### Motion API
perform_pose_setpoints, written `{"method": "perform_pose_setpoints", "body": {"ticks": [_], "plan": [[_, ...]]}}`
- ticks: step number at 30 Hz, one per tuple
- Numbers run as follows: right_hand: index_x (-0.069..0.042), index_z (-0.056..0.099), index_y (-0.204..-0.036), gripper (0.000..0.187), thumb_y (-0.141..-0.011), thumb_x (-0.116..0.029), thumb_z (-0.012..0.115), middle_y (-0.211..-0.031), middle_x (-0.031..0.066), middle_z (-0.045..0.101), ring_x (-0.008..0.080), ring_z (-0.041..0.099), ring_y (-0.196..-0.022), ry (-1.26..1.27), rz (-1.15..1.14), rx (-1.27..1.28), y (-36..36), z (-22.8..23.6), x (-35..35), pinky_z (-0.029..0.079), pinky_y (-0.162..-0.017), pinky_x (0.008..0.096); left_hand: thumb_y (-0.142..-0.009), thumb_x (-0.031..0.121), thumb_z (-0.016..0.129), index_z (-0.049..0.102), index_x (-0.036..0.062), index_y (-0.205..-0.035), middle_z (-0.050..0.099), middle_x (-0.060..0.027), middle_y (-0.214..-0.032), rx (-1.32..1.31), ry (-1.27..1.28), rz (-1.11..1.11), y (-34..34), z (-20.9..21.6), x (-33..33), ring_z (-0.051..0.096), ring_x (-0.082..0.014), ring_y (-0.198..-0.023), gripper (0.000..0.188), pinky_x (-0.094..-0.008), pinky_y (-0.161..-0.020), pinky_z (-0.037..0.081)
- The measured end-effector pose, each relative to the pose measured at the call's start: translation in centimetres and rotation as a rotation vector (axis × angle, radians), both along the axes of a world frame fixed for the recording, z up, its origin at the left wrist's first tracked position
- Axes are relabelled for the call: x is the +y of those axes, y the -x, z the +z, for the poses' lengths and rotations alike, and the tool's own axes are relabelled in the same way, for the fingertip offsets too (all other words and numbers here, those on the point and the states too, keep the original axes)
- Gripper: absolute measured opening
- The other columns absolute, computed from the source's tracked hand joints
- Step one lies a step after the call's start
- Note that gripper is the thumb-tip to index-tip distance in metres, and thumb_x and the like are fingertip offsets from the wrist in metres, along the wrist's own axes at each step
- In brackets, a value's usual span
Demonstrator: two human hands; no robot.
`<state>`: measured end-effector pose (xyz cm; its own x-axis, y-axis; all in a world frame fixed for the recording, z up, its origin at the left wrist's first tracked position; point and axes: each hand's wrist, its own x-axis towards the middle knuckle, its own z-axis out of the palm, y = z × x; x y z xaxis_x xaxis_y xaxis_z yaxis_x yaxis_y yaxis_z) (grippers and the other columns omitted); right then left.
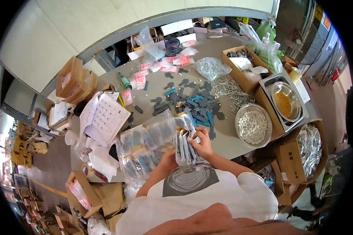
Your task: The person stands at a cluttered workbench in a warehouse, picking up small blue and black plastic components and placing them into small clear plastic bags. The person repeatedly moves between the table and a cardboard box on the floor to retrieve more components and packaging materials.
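Stack of packets is the thing in hand in the head view: several flat, clear-and-silver packets stand side by side, upper edges fanned, just in front of the person's chest at the near edge of the bench. The right hand grasps their upper right edge, thumb and fingers bent over it. The left hand is closed around the lower left side, its fingertips hidden by the packets.

Just beside the left hand lies a large clear plastic bundle with blue and tan contents showing through. Beyond the hands spreads a loose heap of dark grey parts, a few blue ones among them. To the right of it are a pile of metal screws and a round bowl full of small white pieces. Further right, a metal tray carries a bowl of orange bits.

Toward the far side lie red-and-white packets, a green bottle on its side, a filled clear bag and a small black fan. Printed sheets rest on the left.
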<state>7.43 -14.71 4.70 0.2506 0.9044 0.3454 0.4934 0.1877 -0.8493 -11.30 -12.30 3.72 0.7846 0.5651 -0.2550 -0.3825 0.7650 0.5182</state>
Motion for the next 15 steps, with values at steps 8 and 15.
{"method": "perform_pose_setpoints", "body": {"ticks": [8,15], "plan": [[-0.002,0.056,-0.084,0.007,-0.082,-0.006,0.062,-0.103,0.0165,0.060,0.0328,0.058,-0.090,-0.257,0.263,0.043,0.9,2.8,-0.3,0.047,-0.079,0.0367,-0.086,0.046,0.050,0.045,0.0062,-0.130,0.053,-0.0122,-0.125,-0.201,0.369,0.118,0.1,-0.6,-0.8,0.054,-0.0272,-0.112,0.060,-0.0411,-0.096,0.043],[-0.004,0.053,-0.086,0.014,-0.091,-0.017,0.054,-0.066,-0.0002,0.052,0.0062,0.046,-0.057,0.298,0.209,1.017,-1.1,5.3,-0.2,0.038,-0.052,0.0216,-0.064,0.024,0.073,0.025,0.0089,-0.140,0.049,-0.0113,-0.125,0.174,-0.037,-0.204,0.6,3.8,-1.7,0.050,-0.0232,-0.113,0.091,-0.0356,-0.097,0.040]]}}
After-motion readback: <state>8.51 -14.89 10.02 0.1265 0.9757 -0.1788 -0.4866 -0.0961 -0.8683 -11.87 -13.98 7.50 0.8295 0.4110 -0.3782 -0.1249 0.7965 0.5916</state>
